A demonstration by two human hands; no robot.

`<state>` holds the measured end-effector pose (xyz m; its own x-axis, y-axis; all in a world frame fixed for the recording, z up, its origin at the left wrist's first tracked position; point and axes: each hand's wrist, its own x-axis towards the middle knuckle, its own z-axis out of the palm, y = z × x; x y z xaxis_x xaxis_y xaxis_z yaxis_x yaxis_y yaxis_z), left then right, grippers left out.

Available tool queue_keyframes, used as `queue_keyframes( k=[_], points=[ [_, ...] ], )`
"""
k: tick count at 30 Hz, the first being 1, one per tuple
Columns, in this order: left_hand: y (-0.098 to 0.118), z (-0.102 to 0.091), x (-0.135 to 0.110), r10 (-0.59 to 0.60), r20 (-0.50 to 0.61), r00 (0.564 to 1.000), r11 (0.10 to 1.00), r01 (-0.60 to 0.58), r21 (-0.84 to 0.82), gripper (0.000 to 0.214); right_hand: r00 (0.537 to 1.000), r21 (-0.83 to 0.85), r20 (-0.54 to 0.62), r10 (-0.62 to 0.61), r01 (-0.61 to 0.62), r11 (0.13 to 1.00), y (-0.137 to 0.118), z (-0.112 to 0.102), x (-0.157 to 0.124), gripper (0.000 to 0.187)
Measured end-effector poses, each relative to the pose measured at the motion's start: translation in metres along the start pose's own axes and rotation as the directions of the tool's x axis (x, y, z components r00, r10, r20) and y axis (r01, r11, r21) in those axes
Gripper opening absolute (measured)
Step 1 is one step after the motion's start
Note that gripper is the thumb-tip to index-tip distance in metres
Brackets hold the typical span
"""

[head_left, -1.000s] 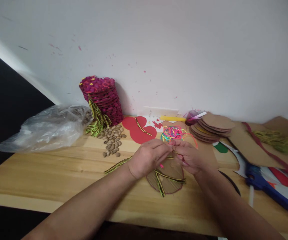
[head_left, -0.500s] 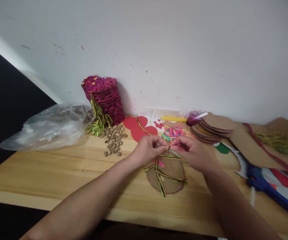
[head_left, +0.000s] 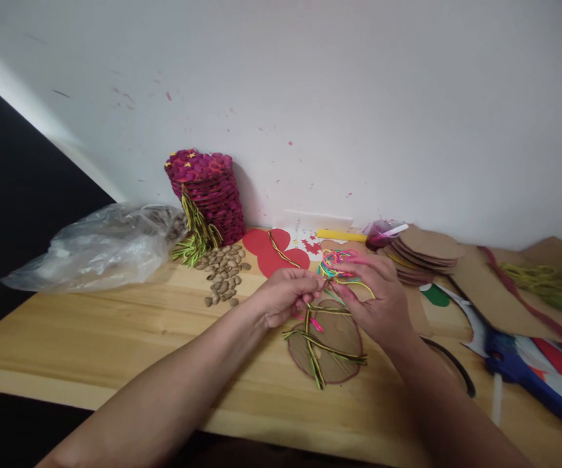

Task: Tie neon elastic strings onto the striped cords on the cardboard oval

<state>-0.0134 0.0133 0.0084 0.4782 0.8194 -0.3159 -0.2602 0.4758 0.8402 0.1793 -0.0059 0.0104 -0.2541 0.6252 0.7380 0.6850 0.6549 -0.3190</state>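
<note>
Both my hands meet above a cardboard disc (head_left: pixel 332 361) edged in purple. My left hand (head_left: pixel 288 292) pinches a thin dark cord (head_left: pixel 328 283) between thumb and fingertips. Facing it, my right hand (head_left: pixel 381 296) has its thumb and fingers apart around the cord's other side, the thumb close to it. Black-and-yellow cord strands (head_left: pixel 313 357) lie crossed on the disc, and a short pink piece (head_left: pixel 316 324) rests among them. Just behind my fingers sits a tangle of bright multicoloured string (head_left: pixel 332 261), partly hidden by my right hand.
Left stand a tasselled purple cylinder (head_left: pixel 213 195), several pistachio shells (head_left: pixel 225 273) and a plastic bag (head_left: pixel 100 250). Red paper circles (head_left: pixel 281 260) lie behind my left hand. Right are stacked cardboard discs (head_left: pixel 427 247), a dark cup (head_left: pixel 378 234) and blue-handled scissors (head_left: pixel 505 357).
My right hand has opened from a pinch, its fingers spreading upward. My left hand still pinches the cord, now turned slightly and lower. The view has shifted a little.
</note>
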Motion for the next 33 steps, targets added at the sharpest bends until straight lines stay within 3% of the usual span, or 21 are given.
queue_keyframes(
  k=[4,9,15,21,25,30,33],
  points=[
    [0.000,0.000,0.000,0.010,-0.021,1.000,1.000,-0.011,-0.015,0.023,0.994,-0.101,-0.058,-0.092,0.086,0.991,-0.002,0.001,-0.002,0.019],
    [-0.001,0.002,0.000,0.031,-0.038,0.999,1.000,-0.031,-0.002,0.024,0.992,-0.081,-0.012,-0.127,0.125,0.989,-0.008,0.001,-0.003,0.021],
    [-0.010,0.003,0.003,0.225,-0.076,0.971,0.964,-0.211,0.161,0.017,0.993,0.028,0.034,-0.116,0.115,0.993,-0.011,0.009,-0.005,0.016],
    [-0.011,0.000,0.003,0.234,-0.024,0.972,0.932,-0.217,0.289,0.011,0.984,0.230,0.175,0.043,-0.083,0.970,-0.008,0.011,-0.006,0.013],
    [-0.012,-0.001,0.003,0.209,0.001,0.978,0.923,-0.197,0.332,0.020,0.953,0.299,0.242,0.185,-0.254,0.920,-0.007,0.012,-0.007,0.008],
    [-0.017,-0.002,0.005,0.251,0.046,0.967,0.852,-0.243,0.464,0.023,0.865,0.391,0.323,0.385,-0.492,0.778,-0.009,0.013,-0.005,0.007],
    [-0.019,-0.001,0.005,0.344,0.051,0.937,0.738,-0.304,0.602,0.017,0.803,0.435,0.346,0.486,-0.596,0.675,-0.011,0.014,-0.002,0.011]
  ],
)
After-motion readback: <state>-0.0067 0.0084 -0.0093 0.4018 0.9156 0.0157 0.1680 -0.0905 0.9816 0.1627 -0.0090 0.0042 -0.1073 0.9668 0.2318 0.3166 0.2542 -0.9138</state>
